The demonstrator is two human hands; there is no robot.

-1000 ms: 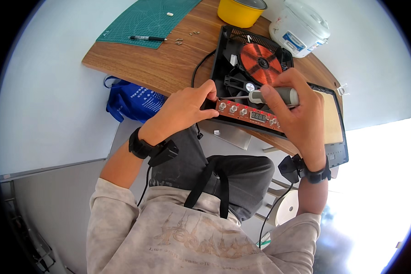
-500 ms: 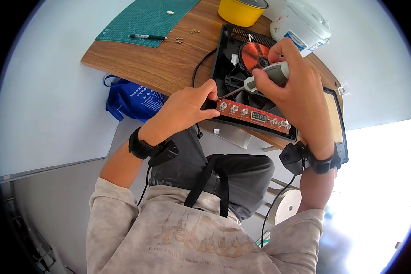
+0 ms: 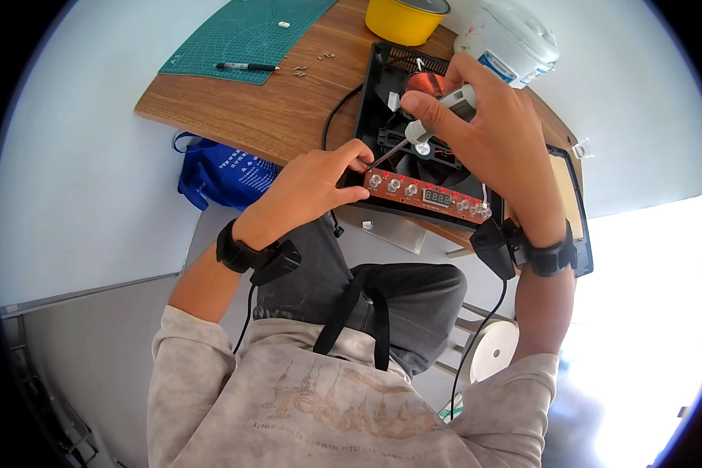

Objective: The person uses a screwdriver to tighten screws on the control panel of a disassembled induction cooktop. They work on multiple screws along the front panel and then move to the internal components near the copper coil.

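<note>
My right hand is closed around the grey-and-white handle of a screwdriver. Its thin shaft slants down to the left, and the tip meets the left end of a red-brown circuit board with a small digit display and several round clear parts. At that same corner my left hand has thumb and forefinger around the casing's edge, the fingers partly hidden. The board lies along the near side of an open black appliance casing. Inside it are a copper coil, mostly covered by my right hand, and a black fan.
On the wooden table lie a green cutting mat, a pen and several small screws. A yellow pot and a white rice cooker stand behind. A blue bag hangs below the left edge.
My right hand has tilted the screwdriver more upright, and its handle has shifted left and up. It covers more of the coil. My left hand stays at the board's corner.
</note>
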